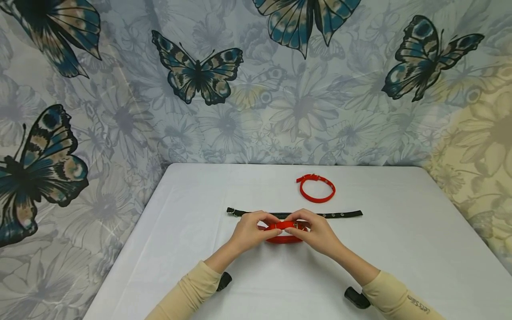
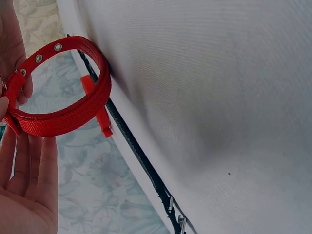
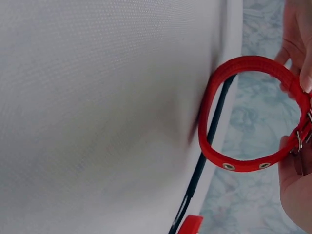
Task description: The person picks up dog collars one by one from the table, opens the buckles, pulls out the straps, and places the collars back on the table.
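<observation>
A red collar (image 1: 284, 239) with metal eyelets and a silver buckle (image 3: 299, 141) is fastened into a loop between the two hands. My left hand (image 1: 251, 230) pinches the strap on its left side, thumb in front. On the right, beside the buckle, my right hand (image 1: 316, 232) pinches the same collar between thumb and fingers. In both wrist views the loop hangs open and round, its lower band just above or on the table; which one I cannot tell. Right behind the hands, a black collar (image 1: 344, 215) lies stretched straight, its middle partly hidden.
A second red collar (image 1: 318, 200), buckled into a ring, lies farther back on the white table (image 1: 192, 186). Black wrist devices (image 1: 357, 298) sit under the forearms. A butterfly-patterned cloth (image 1: 304, 106) hangs behind the table's far edge.
</observation>
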Demonstrator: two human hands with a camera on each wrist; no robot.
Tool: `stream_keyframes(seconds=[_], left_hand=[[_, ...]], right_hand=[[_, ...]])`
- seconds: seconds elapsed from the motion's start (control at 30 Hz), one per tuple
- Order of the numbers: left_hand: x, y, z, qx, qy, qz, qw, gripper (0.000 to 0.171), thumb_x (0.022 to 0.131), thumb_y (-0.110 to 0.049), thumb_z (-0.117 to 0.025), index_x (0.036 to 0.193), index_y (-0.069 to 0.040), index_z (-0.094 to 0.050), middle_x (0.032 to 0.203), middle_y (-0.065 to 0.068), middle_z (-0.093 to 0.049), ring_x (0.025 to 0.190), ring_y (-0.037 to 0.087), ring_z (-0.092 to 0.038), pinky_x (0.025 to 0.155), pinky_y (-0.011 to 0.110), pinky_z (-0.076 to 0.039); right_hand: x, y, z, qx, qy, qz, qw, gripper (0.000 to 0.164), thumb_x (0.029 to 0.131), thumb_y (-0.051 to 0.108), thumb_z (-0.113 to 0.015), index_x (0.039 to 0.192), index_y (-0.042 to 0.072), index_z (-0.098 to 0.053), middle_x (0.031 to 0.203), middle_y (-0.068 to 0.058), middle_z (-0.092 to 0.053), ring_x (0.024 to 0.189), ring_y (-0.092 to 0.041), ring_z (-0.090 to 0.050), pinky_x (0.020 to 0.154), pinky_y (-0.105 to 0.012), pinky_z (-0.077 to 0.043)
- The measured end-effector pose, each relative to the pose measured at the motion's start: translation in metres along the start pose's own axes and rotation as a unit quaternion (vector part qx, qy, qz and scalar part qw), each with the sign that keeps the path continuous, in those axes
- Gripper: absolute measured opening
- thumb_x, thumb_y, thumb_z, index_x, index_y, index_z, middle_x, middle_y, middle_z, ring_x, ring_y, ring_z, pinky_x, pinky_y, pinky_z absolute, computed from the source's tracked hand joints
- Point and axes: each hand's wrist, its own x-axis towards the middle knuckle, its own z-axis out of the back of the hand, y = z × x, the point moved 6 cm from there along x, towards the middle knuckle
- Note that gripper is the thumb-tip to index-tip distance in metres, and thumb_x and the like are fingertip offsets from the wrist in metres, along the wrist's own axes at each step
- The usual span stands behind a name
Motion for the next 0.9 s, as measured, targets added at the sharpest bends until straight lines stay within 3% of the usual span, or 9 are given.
stream_keyframes(seconds=[0.23, 0.4, 0.5, 0.7, 0.9], left_hand=[[-0.001, 0.003, 0.0, -0.016, -0.006, 0.002, 0.9998, 0.022, 0.076, -0.03, -0.076, 0.095, -0.019, -0.07, 0.086, -0.012, -0.065, 0.081, 0.003, -0.059, 0.066, 0.018, -0.052], [-0.002, 0.004, 0.0, -0.029, -0.01, 0.003, 0.9995, 0.022, 0.075, -0.029, -0.076, 0.094, -0.019, -0.07, 0.086, -0.011, -0.065, 0.081, 0.004, -0.06, 0.066, 0.018, -0.052], [-0.002, 0.005, 0.001, -0.036, -0.014, 0.004, 0.9993, 0.021, 0.076, -0.029, -0.076, 0.094, -0.019, -0.071, 0.085, -0.01, -0.066, 0.081, 0.005, -0.06, 0.066, 0.018, -0.052], [-0.003, 0.004, 0.001, -0.032, -0.018, -0.003, 0.9993, 0.019, 0.076, -0.026, -0.076, 0.093, -0.019, -0.072, 0.085, -0.01, -0.066, 0.081, 0.004, -0.06, 0.066, 0.018, -0.051], [-0.003, 0.002, 0.001, -0.023, -0.014, -0.006, 0.9996, 0.021, 0.076, -0.027, -0.075, 0.095, -0.018, -0.072, 0.087, -0.01, -0.066, 0.082, 0.004, -0.06, 0.067, 0.019, -0.052]], right_hand=[[-0.001, -0.009, -0.002, 0.042, 0.001, -0.047, 0.998, 0.022, 0.08, 0.031, -0.07, 0.1, 0.023, -0.065, 0.097, 0.008, -0.062, 0.089, -0.011, -0.057, 0.083, -0.03, -0.05], [-0.001, -0.014, -0.003, 0.098, 0.007, -0.081, 0.992, 0.025, 0.08, 0.029, -0.071, 0.101, 0.018, -0.064, 0.1, 0.002, -0.063, 0.096, -0.016, -0.057, 0.086, -0.027, -0.048], [-0.001, -0.013, -0.004, 0.101, 0.011, -0.088, 0.991, 0.025, 0.08, 0.03, -0.071, 0.102, 0.019, -0.064, 0.1, 0.002, -0.063, 0.096, -0.016, -0.058, 0.086, -0.026, -0.048], [0.005, 0.0, -0.004, 0.006, 0.007, -0.012, 1.0, 0.027, 0.08, 0.033, -0.071, 0.103, 0.023, -0.063, 0.098, 0.012, -0.061, 0.088, -0.008, -0.059, 0.076, -0.027, -0.052], [0.005, 0.008, -0.006, -0.062, -0.015, 0.061, 0.996, 0.023, 0.078, 0.029, -0.074, 0.098, 0.023, -0.066, 0.09, 0.013, -0.06, 0.073, -0.004, -0.054, 0.062, -0.022, -0.049]])
